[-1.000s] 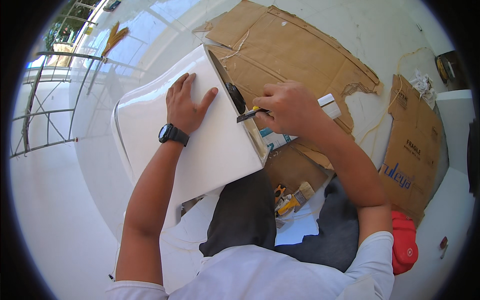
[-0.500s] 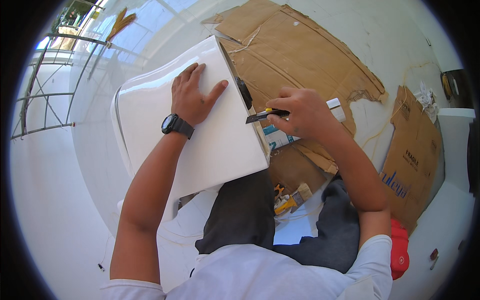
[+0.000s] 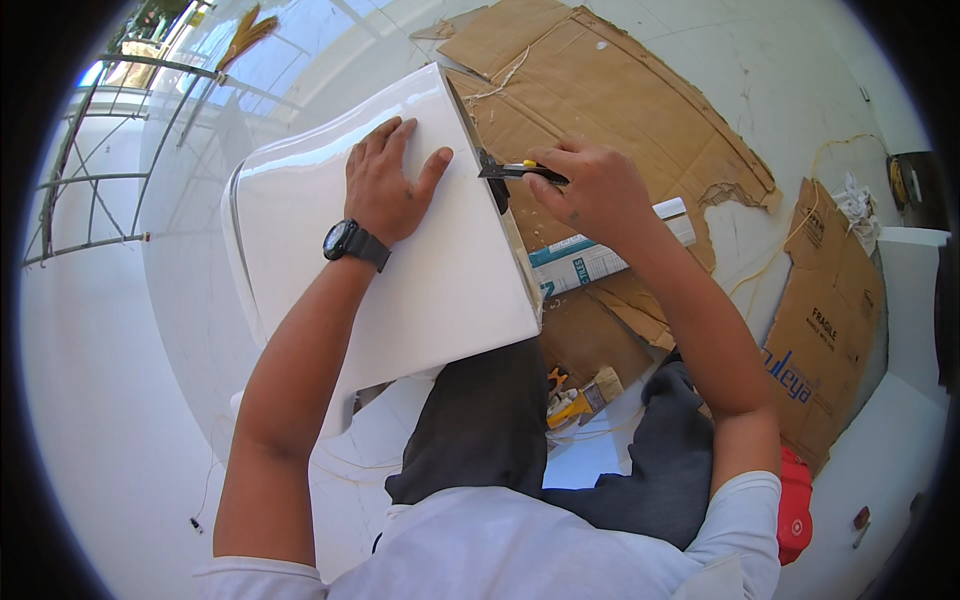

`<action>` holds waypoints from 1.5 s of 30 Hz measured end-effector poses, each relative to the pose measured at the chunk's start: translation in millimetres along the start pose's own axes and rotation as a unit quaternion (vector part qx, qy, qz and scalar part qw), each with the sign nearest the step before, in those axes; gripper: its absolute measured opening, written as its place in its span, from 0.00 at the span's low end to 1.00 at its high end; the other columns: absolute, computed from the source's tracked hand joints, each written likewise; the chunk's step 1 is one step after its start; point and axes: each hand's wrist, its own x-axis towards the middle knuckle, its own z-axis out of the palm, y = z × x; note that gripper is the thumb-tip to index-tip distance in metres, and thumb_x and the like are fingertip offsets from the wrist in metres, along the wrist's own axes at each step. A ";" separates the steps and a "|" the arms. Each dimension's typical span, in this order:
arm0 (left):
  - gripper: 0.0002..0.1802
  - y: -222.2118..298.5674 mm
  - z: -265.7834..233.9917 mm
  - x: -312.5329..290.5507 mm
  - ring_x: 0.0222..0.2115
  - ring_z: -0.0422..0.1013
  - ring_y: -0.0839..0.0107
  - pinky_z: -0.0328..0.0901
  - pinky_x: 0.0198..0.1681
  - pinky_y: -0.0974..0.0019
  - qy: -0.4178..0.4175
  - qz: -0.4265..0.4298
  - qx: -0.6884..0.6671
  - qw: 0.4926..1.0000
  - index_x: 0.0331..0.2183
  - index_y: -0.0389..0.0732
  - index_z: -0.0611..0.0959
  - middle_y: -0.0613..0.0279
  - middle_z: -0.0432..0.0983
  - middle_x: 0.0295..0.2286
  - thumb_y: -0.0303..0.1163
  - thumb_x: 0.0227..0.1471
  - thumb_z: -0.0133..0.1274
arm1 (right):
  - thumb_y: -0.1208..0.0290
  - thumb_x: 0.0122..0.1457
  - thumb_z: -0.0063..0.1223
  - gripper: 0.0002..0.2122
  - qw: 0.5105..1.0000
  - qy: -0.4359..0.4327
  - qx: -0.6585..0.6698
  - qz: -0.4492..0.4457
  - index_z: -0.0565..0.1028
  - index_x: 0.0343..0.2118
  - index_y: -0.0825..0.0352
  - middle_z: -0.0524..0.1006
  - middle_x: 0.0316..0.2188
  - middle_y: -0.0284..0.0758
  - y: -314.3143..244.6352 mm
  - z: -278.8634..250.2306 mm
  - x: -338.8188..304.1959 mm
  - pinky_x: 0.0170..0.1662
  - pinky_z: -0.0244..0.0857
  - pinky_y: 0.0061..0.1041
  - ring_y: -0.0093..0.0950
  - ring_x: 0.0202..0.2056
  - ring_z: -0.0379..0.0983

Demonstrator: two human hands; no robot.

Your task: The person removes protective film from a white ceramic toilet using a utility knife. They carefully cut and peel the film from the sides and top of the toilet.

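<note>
A glossy white toilet bowl (image 3: 440, 285) lies tipped on its side in front of me, its flat edge turned to the right. My left hand (image 3: 389, 185) rests on its upper surface with fingers and thumb spread, and a black watch (image 3: 343, 240) is on that wrist. In my right hand (image 3: 590, 185) is a black and yellow utility knife (image 3: 535, 171), its blade pointing left at the bowl's right edge. Beside the blade a dark fitting (image 3: 492, 185) sits on that edge. Whether the blade touches the edge I cannot tell.
Flattened cardboard (image 3: 590, 100) covers the floor beyond the bowl. A white and blue sealant tube (image 3: 580, 266) lies under my right forearm. Near my knees are tools with yellow handles (image 3: 570, 408). A red case (image 3: 795, 510) stands at right, metal scaffolding (image 3: 95, 180) at far left.
My right hand has moved the knife farther away along the bowl's edge, up to the dark fitting. The left hand stays nearly in place on the bowl.
</note>
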 end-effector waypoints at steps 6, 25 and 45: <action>0.38 -1.7 0.7 0.1 0.63 0.61 0.49 0.50 0.69 0.48 0.002 0.003 -0.005 1.000 0.58 0.35 0.76 0.45 0.69 0.59 0.59 0.62 0.50 | 0.61 0.55 0.62 0.12 0.984 -0.174 -0.021 -0.041 0.85 0.38 0.62 0.80 0.31 0.38 -2.2 -24.3 3.5 0.41 0.73 0.40 0.40 0.37 0.79; 0.54 -4.2 -6.8 -1.0 0.64 0.58 0.48 0.49 0.68 0.48 -0.047 0.048 0.046 0.997 0.61 0.37 0.73 0.45 0.64 0.62 0.70 0.46 0.62 | 0.73 0.61 0.60 0.13 0.862 -0.148 0.470 0.122 0.80 0.49 0.68 0.81 0.34 0.32 62.7 59.6 -26.0 0.41 0.69 0.23 0.20 0.37 0.75; 0.50 -3.8 -1.1 3.7 0.64 0.59 0.49 0.52 0.68 0.49 -0.041 0.000 0.009 0.999 0.61 0.37 0.72 0.47 0.65 0.61 0.64 0.49 0.64 | 0.73 0.60 0.62 0.11 0.725 -0.118 0.664 0.145 0.79 0.45 0.67 0.79 0.38 0.29 54.0 116.8 -54.2 0.46 0.69 0.20 0.17 0.40 0.74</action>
